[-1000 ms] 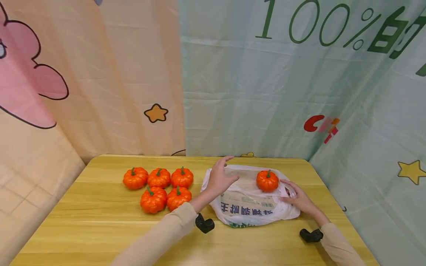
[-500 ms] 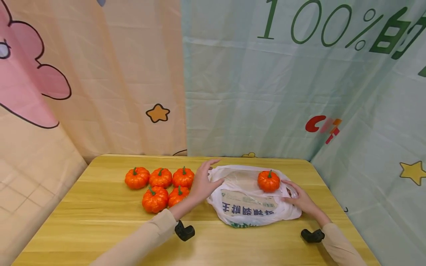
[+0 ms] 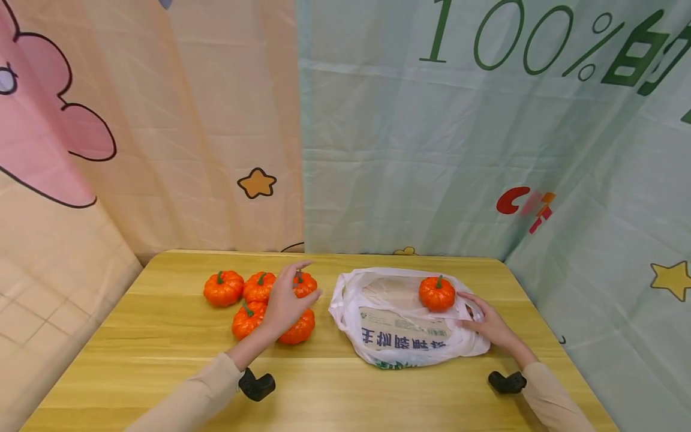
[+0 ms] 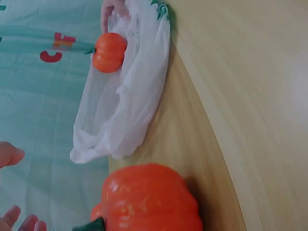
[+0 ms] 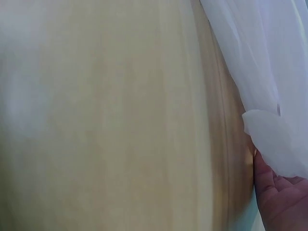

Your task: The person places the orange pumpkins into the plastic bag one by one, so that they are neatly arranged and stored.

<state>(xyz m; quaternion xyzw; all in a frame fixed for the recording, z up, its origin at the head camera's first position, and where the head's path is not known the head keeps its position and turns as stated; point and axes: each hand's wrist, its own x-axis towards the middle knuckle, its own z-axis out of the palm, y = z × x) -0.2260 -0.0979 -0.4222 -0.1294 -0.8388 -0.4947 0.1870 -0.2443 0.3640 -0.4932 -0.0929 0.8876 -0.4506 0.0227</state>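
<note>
My left hand [image 3: 283,306] is over a cluster of small orange pumpkins [image 3: 224,288] with green stems, thumb and fingers spread apart. It partly hides those pumpkins. In the left wrist view, a near pumpkin [image 4: 151,199] sits below the fingertips [image 4: 9,155], apart from them. A white plastic bag [image 3: 345,306] with dark printed characters lies on the right of the table, its mouth facing up and back. One pumpkin [image 3: 437,294] rests in the mouth's right part. My right hand [image 3: 491,327] holds the bag's right edge; plastic [image 5: 279,139] covers some of its fingers in the right wrist view.
The wooden table [image 3: 162,372] ends at a back edge against a printed curtain [image 3: 378,150]. Another curtain [image 3: 621,270] hangs along the right side. A black wrist device [image 3: 256,385] is on the left forearm, and a similar device [image 3: 506,382] on the right.
My left hand has moved left, from above the bag to above the pumpkin cluster, staying spread with nothing in it. My right hand stays at the bag's right edge.
</note>
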